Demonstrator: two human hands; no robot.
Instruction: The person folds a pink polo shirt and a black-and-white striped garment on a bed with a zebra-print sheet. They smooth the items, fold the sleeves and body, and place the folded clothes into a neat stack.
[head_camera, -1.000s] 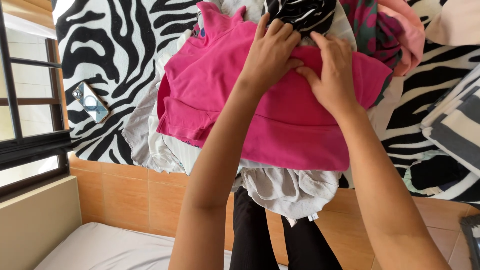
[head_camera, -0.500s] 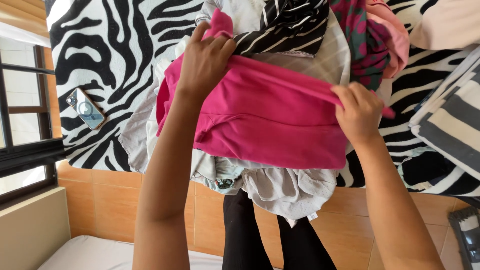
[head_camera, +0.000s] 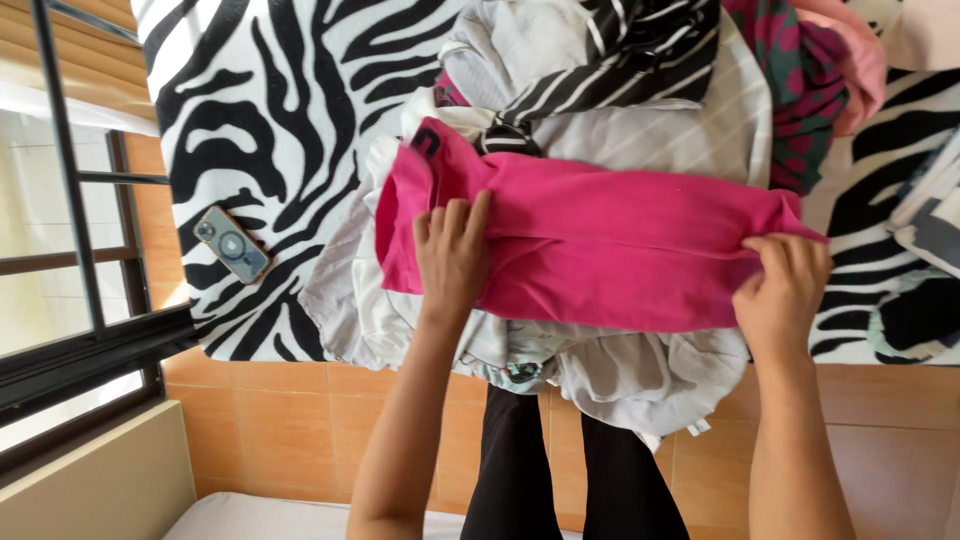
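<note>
A bright pink garment (head_camera: 610, 250) lies folded into a wide band on top of a pile of clothes (head_camera: 600, 130) on a zebra-print bed cover (head_camera: 250, 110). My left hand (head_camera: 452, 255) lies flat on the garment's left part, fingers spread, pressing it down. My right hand (head_camera: 785, 290) pinches the garment's right end between fingers and thumb. A white and grey garment (head_camera: 620, 375) hangs off the bed edge below the pink one.
A phone (head_camera: 232, 244) lies on the cover left of the pile. Striped and dark green clothes (head_camera: 800, 110) sit behind. A barred window (head_camera: 70, 250) is at the left; orange tiled floor (head_camera: 280, 430) and my dark trouser legs (head_camera: 570, 480) are below.
My hands have spread apart along the pink garment, the left one dropping from its top corner to press flat. The garment is now folded narrower and stretched wider.
</note>
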